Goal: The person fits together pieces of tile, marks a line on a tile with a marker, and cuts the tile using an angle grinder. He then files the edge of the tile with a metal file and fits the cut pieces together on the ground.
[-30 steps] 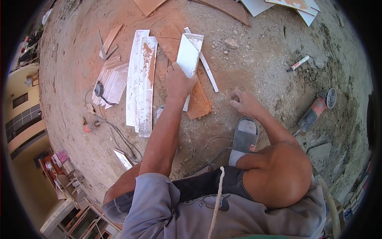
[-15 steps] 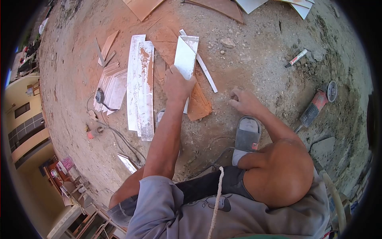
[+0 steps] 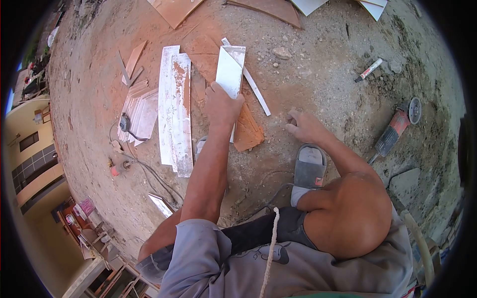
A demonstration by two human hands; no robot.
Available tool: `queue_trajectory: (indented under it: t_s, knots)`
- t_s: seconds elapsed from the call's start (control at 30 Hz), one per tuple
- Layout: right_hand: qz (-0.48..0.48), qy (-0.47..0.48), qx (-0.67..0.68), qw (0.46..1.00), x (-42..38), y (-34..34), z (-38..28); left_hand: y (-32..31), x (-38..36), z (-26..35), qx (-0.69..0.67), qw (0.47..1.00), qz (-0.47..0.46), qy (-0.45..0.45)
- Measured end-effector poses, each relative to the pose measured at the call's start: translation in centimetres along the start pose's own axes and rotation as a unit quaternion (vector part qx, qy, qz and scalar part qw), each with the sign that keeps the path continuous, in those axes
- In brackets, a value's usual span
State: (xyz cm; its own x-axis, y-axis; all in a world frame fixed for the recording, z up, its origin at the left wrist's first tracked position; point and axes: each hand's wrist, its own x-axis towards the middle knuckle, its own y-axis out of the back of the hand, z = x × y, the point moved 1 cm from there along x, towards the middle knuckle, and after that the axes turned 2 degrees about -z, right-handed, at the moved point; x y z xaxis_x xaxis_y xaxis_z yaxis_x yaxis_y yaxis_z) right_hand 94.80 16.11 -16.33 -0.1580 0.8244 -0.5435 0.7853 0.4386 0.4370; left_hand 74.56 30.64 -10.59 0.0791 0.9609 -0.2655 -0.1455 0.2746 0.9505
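My left hand [image 3: 223, 105] is closed on the near end of a white tile strip [image 3: 230, 69], which has a diagonal line across its face. Under and beside that strip lie orange-brown tile pieces [image 3: 248, 130], backs up and dusty. A narrow white strip [image 3: 256, 92] rests on the dirt just to the right. My right hand [image 3: 304, 125] hovers above the ground near my sandal [image 3: 310, 166], its fingers loosely bent and apart, with nothing visible in them. Left of my left hand are long white tile strips [image 3: 175, 109], stacked and smeared with dust.
An angle grinder [image 3: 395, 130] lies at the right, below a marker [image 3: 369, 70]. Cut tile pieces [image 3: 140, 111] are piled at the left, with a dark round object [image 3: 124, 122] on them. A cable [image 3: 156, 175] crosses the dirt. Larger tiles [image 3: 176, 10] lie at the far edge.
The view has shifted very slightly. My left hand keeps its hold on the white tile strip, and my right hand stays in nearly the same place.
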Motion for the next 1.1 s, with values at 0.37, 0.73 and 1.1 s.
queue_trajectory:
  t_s: [0.37,0.73,1.1]
  knots:
    - [0.015,0.024,-0.002,1.000,0.1,-0.5,0.6,-0.1,-0.3,0.2,-0.008,1.000,-0.002,0.014]
    - [0.053,0.029,0.069,0.996,-1.4,0.0,0.2,-0.3,-0.2,-1.3,-0.041,0.999,0.014,-0.033]
    - [0.572,-0.261,0.011,0.778,-17.7,3.6,12.4,-1.3,-1.3,-9.1,-0.245,0.966,0.067,-0.046]
